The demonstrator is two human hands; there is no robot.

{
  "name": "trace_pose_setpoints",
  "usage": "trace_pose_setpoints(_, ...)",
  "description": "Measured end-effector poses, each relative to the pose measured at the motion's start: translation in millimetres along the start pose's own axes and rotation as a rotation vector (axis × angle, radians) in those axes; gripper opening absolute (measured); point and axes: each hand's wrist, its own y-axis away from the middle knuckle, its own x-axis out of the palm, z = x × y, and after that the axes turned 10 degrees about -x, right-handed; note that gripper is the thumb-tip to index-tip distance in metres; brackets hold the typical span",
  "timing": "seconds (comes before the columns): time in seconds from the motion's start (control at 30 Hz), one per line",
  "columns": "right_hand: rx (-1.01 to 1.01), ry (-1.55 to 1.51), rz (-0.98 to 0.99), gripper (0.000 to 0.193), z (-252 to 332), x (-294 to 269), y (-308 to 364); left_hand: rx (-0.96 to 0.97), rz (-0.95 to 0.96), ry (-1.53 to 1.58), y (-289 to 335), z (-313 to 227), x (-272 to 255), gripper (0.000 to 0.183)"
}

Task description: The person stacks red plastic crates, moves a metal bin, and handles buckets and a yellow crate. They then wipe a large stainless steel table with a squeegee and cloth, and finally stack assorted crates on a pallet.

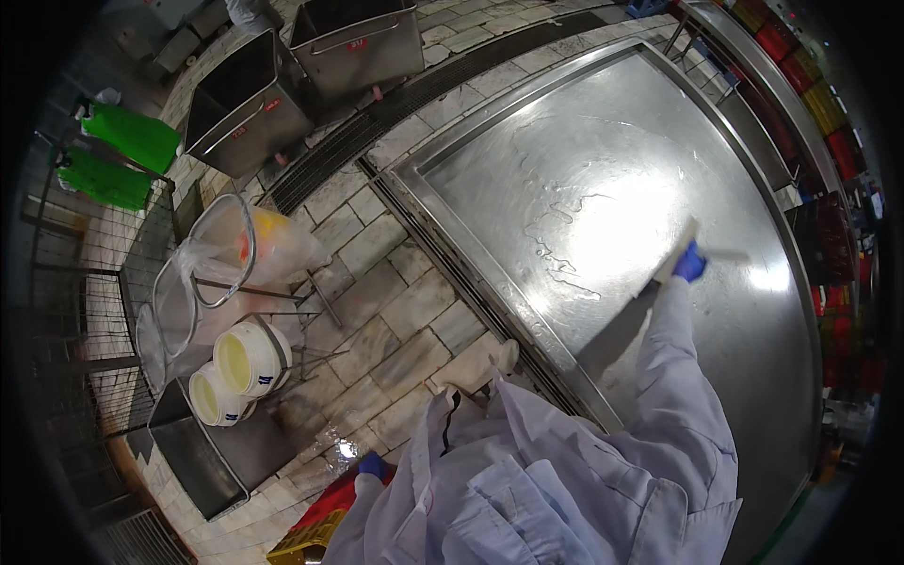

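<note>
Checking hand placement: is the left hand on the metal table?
No, the gloved left hand is well to the left of the metal table.

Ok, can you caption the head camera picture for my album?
A blue-gloved right hand holds a pale flat tool over a wet metal table.

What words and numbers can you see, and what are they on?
Small red labels on two grey rectangular metal bins: too small to read surely.
Dark blue marks on two round white plastic buckets: too small to read.
I can make out no other writing.
</note>
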Motion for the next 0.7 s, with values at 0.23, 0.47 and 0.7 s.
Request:
trace_pose_setpoints(0.23,-0.330,-0.214,0.625,0.042,109,167,172,0.123,-0.047,-0.129,-20,-11,-15,0.036)
trace_pose_setpoints(0.47,-0.472,-0.271,1.058,0.039,210,149,359,0.322,-0.138,-0.430,-14,2,3,0.037)
trace_pose_setpoints(0.7,-0.553,-0.405,1.142,0.035,270,68,381,0.470,-0.210,-0.320,-26,28,25,0.038)
